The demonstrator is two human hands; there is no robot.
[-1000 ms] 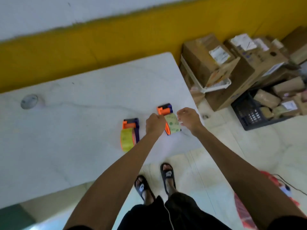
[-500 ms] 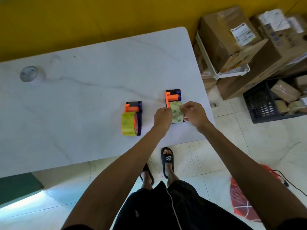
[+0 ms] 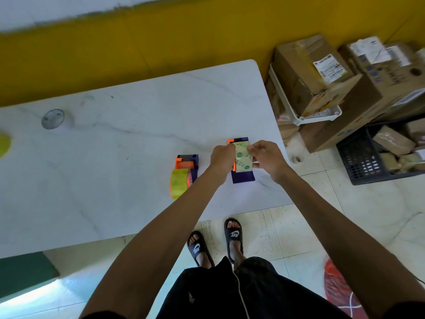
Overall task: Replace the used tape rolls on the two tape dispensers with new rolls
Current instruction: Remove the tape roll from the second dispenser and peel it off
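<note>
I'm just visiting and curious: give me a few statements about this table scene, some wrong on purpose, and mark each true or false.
1. Both hands, the left hand and the right hand, are on the tape roll at the right dispenser. True.
2. The left dispenser has no roll. False: a yellowish roll sits on it.
3. Cardboard boxes are stacked on the table. False: they stand on the floor beside it.
4. The person wears black slides. True.

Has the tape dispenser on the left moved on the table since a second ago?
No. The orange-and-purple tape dispenser on the left keeps its place relative to the white marble table's near edge; only the camera shifted.
</note>
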